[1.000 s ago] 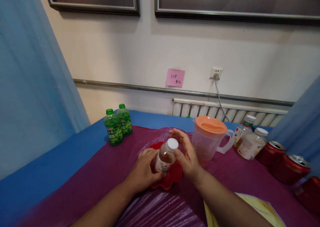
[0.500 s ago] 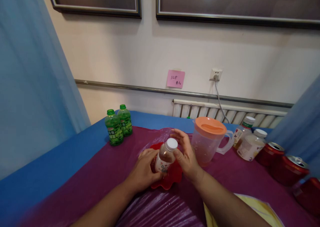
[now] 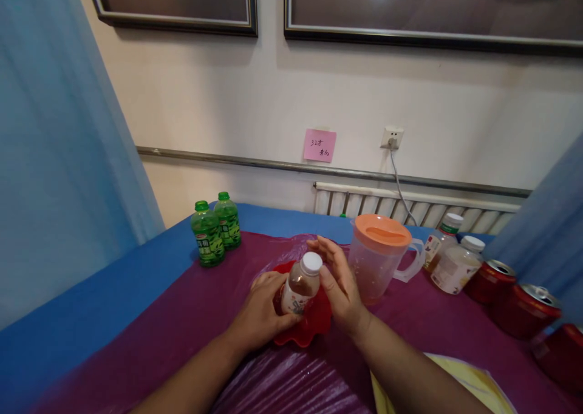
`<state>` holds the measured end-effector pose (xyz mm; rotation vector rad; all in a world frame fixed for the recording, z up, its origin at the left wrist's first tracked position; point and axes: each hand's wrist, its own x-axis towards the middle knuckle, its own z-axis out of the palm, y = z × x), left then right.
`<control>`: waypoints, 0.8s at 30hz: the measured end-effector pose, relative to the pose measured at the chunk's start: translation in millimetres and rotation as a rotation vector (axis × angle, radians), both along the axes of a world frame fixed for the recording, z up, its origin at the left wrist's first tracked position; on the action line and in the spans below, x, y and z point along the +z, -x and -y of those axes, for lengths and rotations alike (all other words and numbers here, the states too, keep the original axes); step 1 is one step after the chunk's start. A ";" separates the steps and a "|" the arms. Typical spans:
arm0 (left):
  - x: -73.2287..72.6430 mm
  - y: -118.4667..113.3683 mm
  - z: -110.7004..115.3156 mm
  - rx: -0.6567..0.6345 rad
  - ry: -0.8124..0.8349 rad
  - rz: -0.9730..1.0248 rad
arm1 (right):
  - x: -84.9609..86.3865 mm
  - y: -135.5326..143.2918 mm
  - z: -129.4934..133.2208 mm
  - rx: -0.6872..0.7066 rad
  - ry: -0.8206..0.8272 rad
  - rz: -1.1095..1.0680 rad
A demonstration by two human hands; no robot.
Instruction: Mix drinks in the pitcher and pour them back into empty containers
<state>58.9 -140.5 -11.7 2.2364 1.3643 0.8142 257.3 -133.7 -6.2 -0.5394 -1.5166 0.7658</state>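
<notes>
My left hand [image 3: 262, 311] is wrapped round a small clear plastic drink bottle [image 3: 296, 298] with a white cap and a pale printed label. The bottle stands nearly upright, tilted a little to the right, over a red dish [image 3: 319, 323] with a wavy rim. Whether its base rests on the dish is hidden. Beside the white cap, my right hand [image 3: 340, 286] has its fingers spread and bent, the thumb close to the cap. An orange-lidded clear jug [image 3: 376, 265] stands just right of that hand.
Two green bottles [image 3: 209, 238] stand at the left. Two white-capped bottles [image 3: 455, 268] and several red cans [image 3: 523, 311] line the right side. A yellow cloth [image 3: 469, 377] lies near the right forearm. Purple plastic sheeting [image 3: 182, 329] covers the blue table [image 3: 91, 286].
My right thumb has shifted slightly up and away from the bottle's cap. The left hand keeps its hold on the bottle, with hardly any movement.
</notes>
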 end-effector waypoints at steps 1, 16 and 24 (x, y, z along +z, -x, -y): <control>-0.2 0.3 -0.3 -0.001 -0.001 0.002 | 0.8 0.4 0.6 0.021 -0.003 -0.008; 0.5 -1.3 0.4 -0.002 -0.005 0.006 | 1.3 0.1 1.0 -0.002 -0.019 0.019; -3.3 -1.2 3.0 -0.022 -0.010 0.000 | -2.4 7.4 1.7 -0.218 -0.012 -0.004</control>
